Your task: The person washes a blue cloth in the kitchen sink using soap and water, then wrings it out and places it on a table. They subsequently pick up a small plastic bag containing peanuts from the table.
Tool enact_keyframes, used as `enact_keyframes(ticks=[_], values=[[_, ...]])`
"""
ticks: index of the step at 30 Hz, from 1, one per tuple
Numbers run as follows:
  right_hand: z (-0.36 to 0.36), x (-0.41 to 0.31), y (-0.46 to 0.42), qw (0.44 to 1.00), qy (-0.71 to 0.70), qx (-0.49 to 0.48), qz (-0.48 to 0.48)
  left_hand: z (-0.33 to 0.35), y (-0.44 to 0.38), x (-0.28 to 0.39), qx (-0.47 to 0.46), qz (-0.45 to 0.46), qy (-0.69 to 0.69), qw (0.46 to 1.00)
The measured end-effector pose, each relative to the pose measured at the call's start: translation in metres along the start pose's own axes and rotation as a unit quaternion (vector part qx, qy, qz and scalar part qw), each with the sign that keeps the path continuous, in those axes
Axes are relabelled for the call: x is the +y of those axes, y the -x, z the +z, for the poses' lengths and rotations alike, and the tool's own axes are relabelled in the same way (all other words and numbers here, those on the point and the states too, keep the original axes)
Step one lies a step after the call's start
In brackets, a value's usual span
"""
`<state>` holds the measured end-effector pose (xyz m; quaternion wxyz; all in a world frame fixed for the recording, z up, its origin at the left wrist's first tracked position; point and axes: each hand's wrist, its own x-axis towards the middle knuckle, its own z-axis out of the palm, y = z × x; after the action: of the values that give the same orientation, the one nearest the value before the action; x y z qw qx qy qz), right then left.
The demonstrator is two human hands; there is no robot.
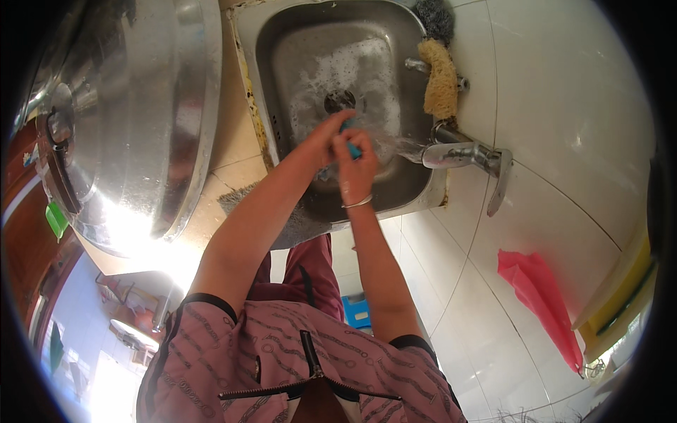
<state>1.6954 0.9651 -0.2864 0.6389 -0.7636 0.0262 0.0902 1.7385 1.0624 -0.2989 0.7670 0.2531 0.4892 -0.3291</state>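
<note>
Both my hands are together over the stainless steel sink [407,185]. A small teal object [354,151], mostly hidden by fingers, is gripped in my right hand [359,166]. My left hand [323,144] closes around its other side, where a bit of teal shows by the fingertips. What the object is cannot be made out. From the metal faucet [455,155] at the right, water [404,147] sprays towards my hands. Soap foam [351,66] covers part of the basin floor around the drain [339,100], just beyond my fingers.
A loofah sponge [440,79] lies over a tap fitting on the sink's right side, with a grey scouring pad [433,20] behind it. A large shiny metal vessel [143,106] stands left. A grey cloth [301,227] drapes the front edge. A pink cloth [539,296] hangs on the tiled wall.
</note>
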Motion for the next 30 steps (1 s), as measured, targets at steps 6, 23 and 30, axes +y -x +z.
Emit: enact_keyframes(ticks=[6,23,30], values=[[-0.009,0.019,-0.021,0.981,0.191,-0.007,0.018,-0.023,-0.039,-0.046,-0.163,0.100,0.080,0.978],[-0.015,0.038,-0.025,0.993,0.116,-0.019,-0.024,0.019,-0.005,-0.055,-0.105,0.075,0.155,0.979],[-0.018,0.037,-0.040,0.991,0.121,-0.051,-0.023,0.015,-0.003,-0.055,-0.080,0.120,0.116,0.983]])
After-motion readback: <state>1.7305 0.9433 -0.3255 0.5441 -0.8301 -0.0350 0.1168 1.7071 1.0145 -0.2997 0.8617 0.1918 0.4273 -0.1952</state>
